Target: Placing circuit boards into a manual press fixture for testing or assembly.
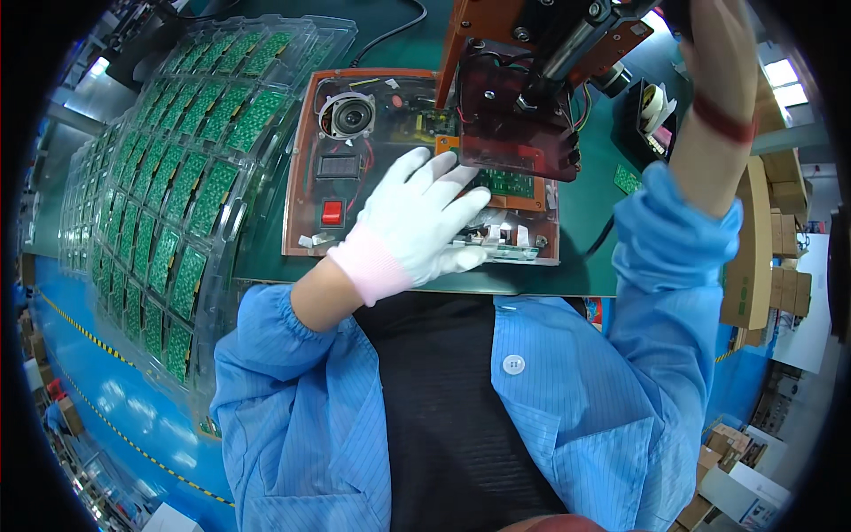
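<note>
My left hand (419, 217), in a white glove with a pink cuff, lies with its fingers stretched and apart over the front of a clear-topped test fixture (306, 208). Its fingertips reach the orange frame (534, 195) holding a green circuit board (507, 183), part of which the hand covers. Just above the board hangs the dark red transparent plate (519, 124) of a press with a metal rod (569, 55). My right hand (722, 44) is raised bare beside the press at the top edge, a dark red band on its wrist. The picture hides its fingers.
Stacked clear trays (235, 168) of green circuit boards fill the left side. The fixture carries a round speaker (347, 116), a small display (339, 167) and a red switch (331, 212). Right of the press are a black bin (640, 133) and a loose green board (627, 180).
</note>
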`<state>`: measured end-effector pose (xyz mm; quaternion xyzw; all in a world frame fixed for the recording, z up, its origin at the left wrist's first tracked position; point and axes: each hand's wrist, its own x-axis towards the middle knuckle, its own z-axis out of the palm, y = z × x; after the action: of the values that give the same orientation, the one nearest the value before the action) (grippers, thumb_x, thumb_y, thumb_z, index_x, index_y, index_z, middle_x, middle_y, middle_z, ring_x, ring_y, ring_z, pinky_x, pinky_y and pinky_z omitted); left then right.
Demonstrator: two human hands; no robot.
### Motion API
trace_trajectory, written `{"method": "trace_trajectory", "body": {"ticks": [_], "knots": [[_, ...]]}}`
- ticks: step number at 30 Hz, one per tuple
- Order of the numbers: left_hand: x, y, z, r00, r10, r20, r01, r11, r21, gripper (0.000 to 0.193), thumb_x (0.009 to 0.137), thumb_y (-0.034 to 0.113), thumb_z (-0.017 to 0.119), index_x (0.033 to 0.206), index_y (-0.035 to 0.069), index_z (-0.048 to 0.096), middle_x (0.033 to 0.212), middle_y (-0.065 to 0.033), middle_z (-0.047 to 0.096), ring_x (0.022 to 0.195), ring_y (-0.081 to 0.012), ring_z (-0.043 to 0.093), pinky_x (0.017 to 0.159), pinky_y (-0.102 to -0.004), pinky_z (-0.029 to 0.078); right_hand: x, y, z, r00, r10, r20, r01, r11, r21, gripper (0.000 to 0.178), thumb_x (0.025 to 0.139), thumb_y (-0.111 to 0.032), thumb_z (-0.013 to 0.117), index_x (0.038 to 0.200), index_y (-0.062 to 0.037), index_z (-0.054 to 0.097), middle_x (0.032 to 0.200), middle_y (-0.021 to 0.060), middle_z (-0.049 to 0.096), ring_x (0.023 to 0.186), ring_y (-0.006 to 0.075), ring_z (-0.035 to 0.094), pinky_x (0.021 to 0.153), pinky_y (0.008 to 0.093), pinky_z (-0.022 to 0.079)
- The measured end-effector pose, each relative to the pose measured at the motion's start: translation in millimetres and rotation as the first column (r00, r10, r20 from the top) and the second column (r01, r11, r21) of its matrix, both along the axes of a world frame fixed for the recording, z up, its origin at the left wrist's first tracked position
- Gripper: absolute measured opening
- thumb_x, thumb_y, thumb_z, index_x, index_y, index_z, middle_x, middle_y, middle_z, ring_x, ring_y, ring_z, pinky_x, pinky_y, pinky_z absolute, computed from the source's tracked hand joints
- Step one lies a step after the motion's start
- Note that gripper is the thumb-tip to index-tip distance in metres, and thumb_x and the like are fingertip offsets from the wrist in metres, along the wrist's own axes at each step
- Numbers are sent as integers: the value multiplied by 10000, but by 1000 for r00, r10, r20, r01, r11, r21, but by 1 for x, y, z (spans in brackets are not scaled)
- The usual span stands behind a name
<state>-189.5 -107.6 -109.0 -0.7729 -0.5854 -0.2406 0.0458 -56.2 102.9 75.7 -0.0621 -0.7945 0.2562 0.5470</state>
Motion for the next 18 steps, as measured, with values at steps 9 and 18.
{"method": "trace_trajectory", "body": {"ticks": [9, 18], "knots": [[-55, -80, -21, 958, 252, 134, -273, 945, 178, 346, 838, 309, 698, 1088, 72, 663, 1161, -94, 664, 1124, -311, 586, 1080, -502, 385, 32, -21, -13, 962, -272, -39, 250, 809, 533, 349, 824, -108, 790, 1153, -63, 681, 999, 168, 739, 933, 284, 729, 630, 277, 612], [-74, -89, -47, 951, 277, 138, -303, 921, 245, 260, 831, 277, 719, 1028, 109, 695, 1098, -33, 685, 1056, -255, 594, 1081, -513, 397, 50, -29, -114, 994, 103, 48, -112, 959, 260, 496, 822, -164, 787, 1245, -37, 560, 999, 183, 670, 753, 191, 613, 665, 276, 518]]}}
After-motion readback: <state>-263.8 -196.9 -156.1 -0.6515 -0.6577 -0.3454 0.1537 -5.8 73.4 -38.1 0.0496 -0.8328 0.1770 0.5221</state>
